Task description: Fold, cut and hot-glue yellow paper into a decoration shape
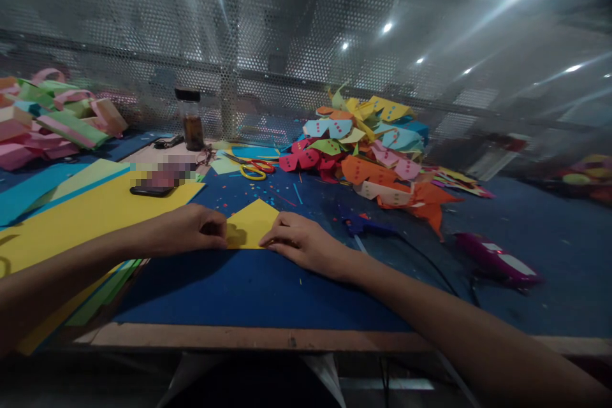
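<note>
Head camera view: a piece of yellow paper (251, 223) lies flat on a dark blue desk (268, 296), directly in front of the person, between two bare hands. It looks like a triangle, its peak pointing away from the person; its long axis is the straight near edge, running left to right. The left hand (201, 229) rests at that edge's left end with fingers curled inward; whether it pinches or only presses, I cannot tell. The right hand (299, 239) closes thumb and fingers on the right end. Set apart like this, they probably keep the edge straight and the sheet steady.

Just beyond lie small scraps and scissors (253, 178) with yellow and red handles, seemingly within easy reach. To the left, a phone (153, 191) sits on large yellow sheets (90, 213), with a dark-lidded bottle (193, 131) behind. To the right are a blue glue gun (366, 225) and a purple device (497, 260), with a heap of dotted, folded paper shapes (363, 140) farther back. Pink and green paper baskets (67, 121) crowd the far left, before a perforated screen (277, 32).
</note>
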`<state>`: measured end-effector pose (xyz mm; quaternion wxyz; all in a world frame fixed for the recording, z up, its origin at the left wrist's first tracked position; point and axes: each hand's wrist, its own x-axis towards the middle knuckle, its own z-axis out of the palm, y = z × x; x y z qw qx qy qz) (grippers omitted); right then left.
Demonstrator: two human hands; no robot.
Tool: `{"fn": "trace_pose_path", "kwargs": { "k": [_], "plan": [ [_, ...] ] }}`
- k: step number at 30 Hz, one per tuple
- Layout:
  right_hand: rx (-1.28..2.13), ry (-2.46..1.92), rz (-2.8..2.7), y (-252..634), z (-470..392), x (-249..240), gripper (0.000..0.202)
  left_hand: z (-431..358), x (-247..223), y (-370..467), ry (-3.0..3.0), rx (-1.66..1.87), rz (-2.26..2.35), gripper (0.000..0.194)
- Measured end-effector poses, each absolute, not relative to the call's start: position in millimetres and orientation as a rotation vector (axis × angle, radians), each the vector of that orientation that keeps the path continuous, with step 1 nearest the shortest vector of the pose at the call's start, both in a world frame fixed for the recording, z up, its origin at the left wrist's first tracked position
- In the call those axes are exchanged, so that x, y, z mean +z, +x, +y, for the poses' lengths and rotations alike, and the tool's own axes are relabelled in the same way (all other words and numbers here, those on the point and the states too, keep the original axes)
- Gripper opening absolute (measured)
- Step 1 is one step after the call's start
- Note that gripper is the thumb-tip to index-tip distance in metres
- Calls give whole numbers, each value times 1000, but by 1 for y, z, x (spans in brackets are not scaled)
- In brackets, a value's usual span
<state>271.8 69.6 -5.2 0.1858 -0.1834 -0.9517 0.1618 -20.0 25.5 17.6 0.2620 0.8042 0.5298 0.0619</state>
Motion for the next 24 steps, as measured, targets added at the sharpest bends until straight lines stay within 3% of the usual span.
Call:
{"fn": "trace_pose_path", "kwargs": {
  "k": [24],
  "plan": [
    [493, -537, -2698, 272, 69, -4, 18, 25, 16, -23, 2327, 282, 1217, 21]
  ]
}}
